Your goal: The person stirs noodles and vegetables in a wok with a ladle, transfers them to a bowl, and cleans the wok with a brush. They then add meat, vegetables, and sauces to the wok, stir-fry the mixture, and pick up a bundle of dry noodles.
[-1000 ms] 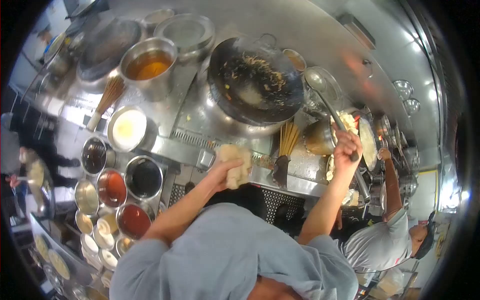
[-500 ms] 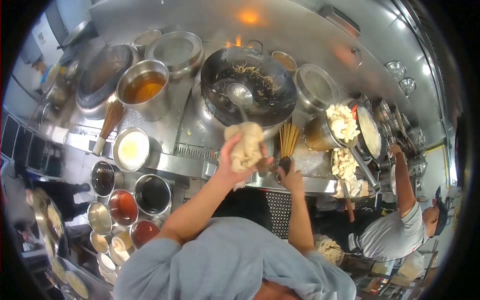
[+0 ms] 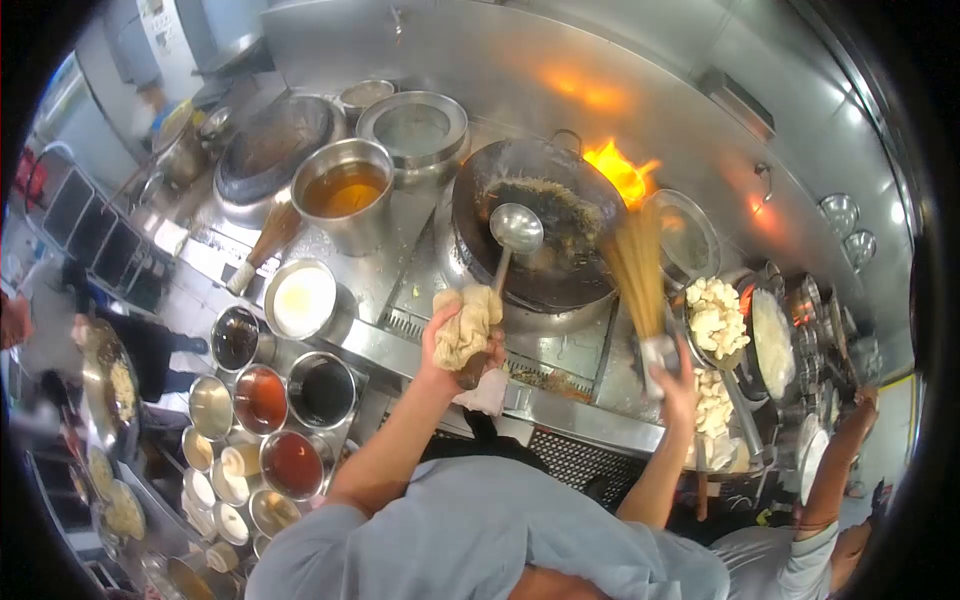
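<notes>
My left hand (image 3: pixel 445 345) is closed round a folded beige cloth (image 3: pixel 467 325) and the handle of a ladle, whose brown end shows below the fingers. The metal ladle's bowl (image 3: pixel 517 228) hangs over the near left part of a black wok (image 3: pixel 560 285). Dark residue (image 3: pixel 555 225) lines the wok's inside. In my right hand (image 3: pixel 678 385) is a bamboo wok brush (image 3: pixel 636 262), gripped by its pale wrapped end. Its bristles point up and away, slightly blurred, beside the wok's right rim.
Flames (image 3: pixel 622 175) rise behind the wok's right side. A pot of amber liquid (image 3: pixel 345 190) stands left, with sauce containers (image 3: pixel 292 463) nearer me. Pale chunks of food (image 3: pixel 716 315) fill a strainer at right. A co-worker's arm (image 3: pixel 838 455) reaches in beyond it.
The brush has swung up and right with my right hand, from the counter's front edge to beside the wok. The flame has grown much larger. My camera view has shifted.
</notes>
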Tool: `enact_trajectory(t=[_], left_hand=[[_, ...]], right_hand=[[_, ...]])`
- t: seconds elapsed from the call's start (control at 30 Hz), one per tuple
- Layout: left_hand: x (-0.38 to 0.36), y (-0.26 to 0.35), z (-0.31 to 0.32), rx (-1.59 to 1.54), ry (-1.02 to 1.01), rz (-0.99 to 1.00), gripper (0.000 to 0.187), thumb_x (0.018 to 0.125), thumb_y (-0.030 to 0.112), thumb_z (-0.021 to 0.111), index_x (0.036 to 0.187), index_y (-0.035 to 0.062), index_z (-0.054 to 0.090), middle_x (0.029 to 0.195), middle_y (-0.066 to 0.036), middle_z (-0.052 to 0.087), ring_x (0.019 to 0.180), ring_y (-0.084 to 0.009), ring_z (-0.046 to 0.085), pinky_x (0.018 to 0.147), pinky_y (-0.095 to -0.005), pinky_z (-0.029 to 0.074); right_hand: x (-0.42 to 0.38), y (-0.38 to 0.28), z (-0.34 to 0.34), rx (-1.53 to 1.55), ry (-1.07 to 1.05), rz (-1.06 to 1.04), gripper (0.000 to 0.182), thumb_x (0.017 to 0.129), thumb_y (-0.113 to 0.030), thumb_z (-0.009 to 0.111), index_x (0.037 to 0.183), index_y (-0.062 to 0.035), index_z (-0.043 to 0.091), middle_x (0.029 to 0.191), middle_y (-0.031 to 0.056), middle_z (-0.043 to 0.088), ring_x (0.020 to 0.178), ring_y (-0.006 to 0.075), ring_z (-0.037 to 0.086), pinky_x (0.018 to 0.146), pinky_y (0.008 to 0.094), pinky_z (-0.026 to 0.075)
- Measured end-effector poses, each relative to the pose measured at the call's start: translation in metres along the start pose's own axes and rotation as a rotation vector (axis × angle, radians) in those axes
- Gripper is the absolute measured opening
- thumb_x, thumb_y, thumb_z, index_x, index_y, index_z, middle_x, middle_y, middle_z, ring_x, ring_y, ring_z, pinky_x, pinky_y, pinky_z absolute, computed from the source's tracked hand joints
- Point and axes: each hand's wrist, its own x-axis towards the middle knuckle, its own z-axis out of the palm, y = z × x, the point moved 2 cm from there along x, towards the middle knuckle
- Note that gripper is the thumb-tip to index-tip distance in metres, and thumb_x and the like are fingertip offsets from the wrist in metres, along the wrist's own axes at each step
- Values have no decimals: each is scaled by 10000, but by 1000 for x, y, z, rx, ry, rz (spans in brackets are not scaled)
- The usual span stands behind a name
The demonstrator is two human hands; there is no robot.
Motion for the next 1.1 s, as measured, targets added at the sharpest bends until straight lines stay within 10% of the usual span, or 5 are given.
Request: enact_trajectory(t=[0.03,0.33,0.53,0.8,1.1], left_hand=[[2,-4,5,-6,-9,-1,517,822,454,605,1136,44,591,880,-175,602,638,-251,580,714,-380,486],[10,-19,23,25,74,32,560,852,535,542,1123,49,605,886,-208,558,602,-217,548,697,-352,485],[11,-19,11,125,93,87,566,850,565,514,1081,60,624,841,-217,580,569,-228,548,671,-357,483],[16,-14,21,114,165,83,564,829,615,554,1053,103,628,845,-164,536,599,-206,516,639,-327,475],[12,-9,27,82,79,-4,516,869,525,556,1080,57,606,886,-211,549,608,-216,511,662,-340,478]], right_hand=[[27,-23,16,-365,-101,-339,700,742,-83,680,1408,-87,464,1169,141,644,838,194,664,762,277,534],[144,-27,94,-1222,-472,-216,564,869,-379,603,1287,-3,556,1016,222,687,972,331,665,866,359,505],[118,-109,23,741,-573,-646,661,951,-393,553,1492,-94,317,1580,130,216,1406,303,295,1127,445,271],[107,-100,-3,841,-295,-545,925,830,-748,442,1514,-159,242,1550,124,267,1395,350,314,1060,569,370],[40,-38,51,1089,-274,-355,539,946,-407,513,1363,-85,404,1337,99,485,1217,274,472,977,501,452]])
